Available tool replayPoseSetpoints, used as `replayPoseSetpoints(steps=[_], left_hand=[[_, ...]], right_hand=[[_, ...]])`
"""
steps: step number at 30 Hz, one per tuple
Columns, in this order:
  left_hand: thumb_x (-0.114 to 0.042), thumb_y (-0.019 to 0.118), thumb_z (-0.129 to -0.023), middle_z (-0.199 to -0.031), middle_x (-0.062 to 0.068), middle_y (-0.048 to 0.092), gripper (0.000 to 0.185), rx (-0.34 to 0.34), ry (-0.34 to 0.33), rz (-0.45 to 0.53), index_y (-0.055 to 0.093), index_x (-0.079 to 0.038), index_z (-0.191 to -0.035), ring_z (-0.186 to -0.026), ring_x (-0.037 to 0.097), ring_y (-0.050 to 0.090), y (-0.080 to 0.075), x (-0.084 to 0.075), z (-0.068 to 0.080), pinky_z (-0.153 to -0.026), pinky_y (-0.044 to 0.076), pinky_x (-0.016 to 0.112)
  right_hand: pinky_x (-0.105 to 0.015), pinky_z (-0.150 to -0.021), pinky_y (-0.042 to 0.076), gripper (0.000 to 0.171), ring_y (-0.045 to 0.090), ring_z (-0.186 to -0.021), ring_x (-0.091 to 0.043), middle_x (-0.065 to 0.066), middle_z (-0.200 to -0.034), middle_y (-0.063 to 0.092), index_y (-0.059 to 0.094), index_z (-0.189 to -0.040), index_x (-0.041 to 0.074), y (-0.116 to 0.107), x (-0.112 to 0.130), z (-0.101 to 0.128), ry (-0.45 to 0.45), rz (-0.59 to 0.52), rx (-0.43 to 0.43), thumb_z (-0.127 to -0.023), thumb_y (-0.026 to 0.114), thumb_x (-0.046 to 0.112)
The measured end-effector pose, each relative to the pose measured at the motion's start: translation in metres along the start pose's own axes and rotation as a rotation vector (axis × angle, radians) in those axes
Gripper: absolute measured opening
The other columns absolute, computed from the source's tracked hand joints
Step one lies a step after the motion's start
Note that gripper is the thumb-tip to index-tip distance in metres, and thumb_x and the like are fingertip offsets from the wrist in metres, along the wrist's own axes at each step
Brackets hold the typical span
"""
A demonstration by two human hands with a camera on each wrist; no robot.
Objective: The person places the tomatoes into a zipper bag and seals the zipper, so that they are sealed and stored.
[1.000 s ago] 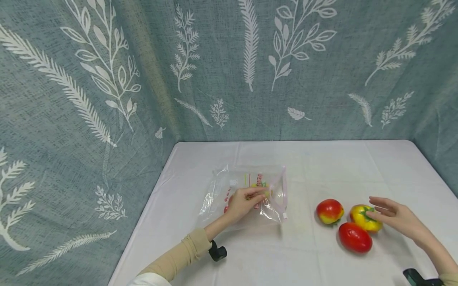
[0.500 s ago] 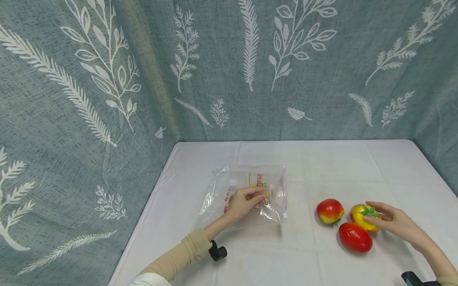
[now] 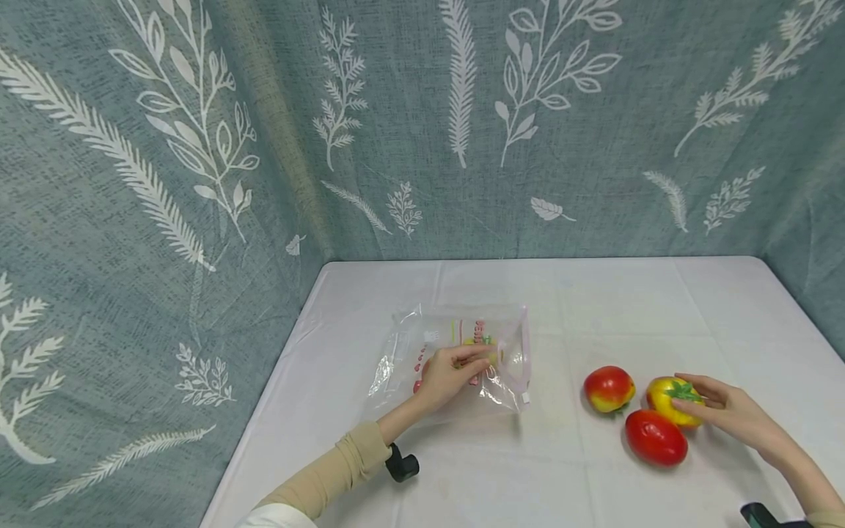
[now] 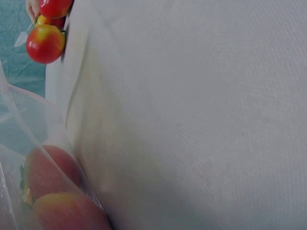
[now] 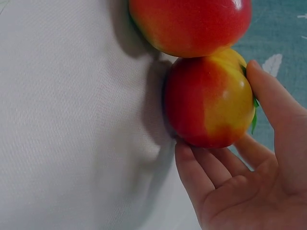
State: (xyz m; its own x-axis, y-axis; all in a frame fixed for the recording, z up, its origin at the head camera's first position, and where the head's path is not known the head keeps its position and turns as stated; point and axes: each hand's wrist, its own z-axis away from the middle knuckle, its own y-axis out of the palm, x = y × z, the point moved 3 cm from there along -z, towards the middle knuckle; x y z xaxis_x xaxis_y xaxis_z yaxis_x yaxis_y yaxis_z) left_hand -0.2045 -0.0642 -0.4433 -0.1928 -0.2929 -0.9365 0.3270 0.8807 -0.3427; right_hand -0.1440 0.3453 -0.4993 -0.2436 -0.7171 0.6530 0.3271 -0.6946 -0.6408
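Tomato, yellow-red (image 3: 672, 401), head view: sits on the white bench (image 3: 594, 308) at the right, green stem up. Right hand (image 3: 729, 414) cups it from the far right side, fingers (image 3: 689, 380) curved over the top and thumb low against its flank. Touching it in front lies a red tomato (image 3: 656, 438); just to its left, slightly apart, a third tomato (image 3: 609, 389), red with yellow. Clear bag (image 3: 455, 359) lies flat mid-bench, well apart from the three fruits, its pink zip edge toward them. Left hand (image 3: 449, 375) rests on the bag, fingers pinching the film near its mouth; fruit shows dimly inside. Leaf-print curtain (image 3: 422, 125) hangs behind.

Left wrist view: bag (image 4: 19, 158) film at lower left, with two reddish fruits (image 4: 53, 191) inside. Third tomato (image 4: 45, 44) at upper left, the others partly cut off above it. Left hand is out of frame.

Right wrist view: yellow-red tomato (image 5: 209, 100) pressed against the red tomato (image 5: 192, 24) above it. Right hand (image 5: 254, 182) wraps it, fingers (image 5: 201, 167) under one side and thumb on the other, in a light grasp, the fruit resting on the bench (image 5: 72, 120).
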Motion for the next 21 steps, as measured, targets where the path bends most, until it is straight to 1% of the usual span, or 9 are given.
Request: replayPoseSetpoints(steps=[9, 13, 16, 21], left_hand=[[-0.010, 0.065, -0.089, -0.082, 0.021, 0.070, 0.027, 0.004, -0.004, 0.000, 0.068, -0.006, -0.116, -0.059, 0.005, 0.053, -0.0003, 0.0001, 0.0008, -0.048, 0.033, 0.011], [-0.010, 0.065, -0.089, -0.087, 0.020, 0.071, 0.027, 0.008, -0.005, 0.003, 0.068, -0.005, -0.116, -0.059, 0.004, 0.053, -0.0004, 0.0007, 0.0009, -0.047, 0.033, 0.011], [-0.011, 0.065, -0.090, -0.087, 0.020, 0.071, 0.027, 0.009, -0.007, 0.005, 0.068, -0.006, -0.116, -0.059, 0.004, 0.054, -0.0003, 0.0018, 0.0007, -0.047, 0.033, 0.011], [-0.012, 0.065, -0.089, -0.093, 0.017, 0.072, 0.027, -0.003, -0.009, -0.015, 0.068, -0.007, -0.116, -0.058, 0.003, 0.053, -0.0001, 0.0024, 0.0007, -0.046, 0.031, 0.011]], right_hand=[[-0.055, -0.080, 0.051, 0.076, 0.042, -0.117, -0.057, -0.039, -0.140, 0.033, 0.029, -0.142, -0.008, 0.0017, -0.0016, 0.0006, -0.013, 0.000, -0.021, -0.095, 0.049, 0.048], [-0.055, -0.080, 0.051, 0.076, 0.043, -0.117, -0.056, -0.039, -0.140, 0.033, 0.029, -0.143, -0.008, 0.0016, -0.0012, 0.0013, -0.015, -0.001, -0.025, -0.095, 0.049, 0.047], [-0.055, -0.080, 0.051, 0.076, 0.041, -0.118, -0.057, -0.039, -0.140, 0.032, 0.028, -0.143, -0.008, 0.0012, -0.0008, 0.0016, -0.008, -0.001, -0.026, -0.095, 0.049, 0.048], [-0.058, -0.082, 0.049, 0.078, 0.038, -0.120, -0.058, -0.039, -0.141, 0.030, 0.026, -0.143, -0.008, 0.0000, -0.0008, 0.0017, 0.010, -0.006, -0.026, -0.095, 0.048, 0.050]])
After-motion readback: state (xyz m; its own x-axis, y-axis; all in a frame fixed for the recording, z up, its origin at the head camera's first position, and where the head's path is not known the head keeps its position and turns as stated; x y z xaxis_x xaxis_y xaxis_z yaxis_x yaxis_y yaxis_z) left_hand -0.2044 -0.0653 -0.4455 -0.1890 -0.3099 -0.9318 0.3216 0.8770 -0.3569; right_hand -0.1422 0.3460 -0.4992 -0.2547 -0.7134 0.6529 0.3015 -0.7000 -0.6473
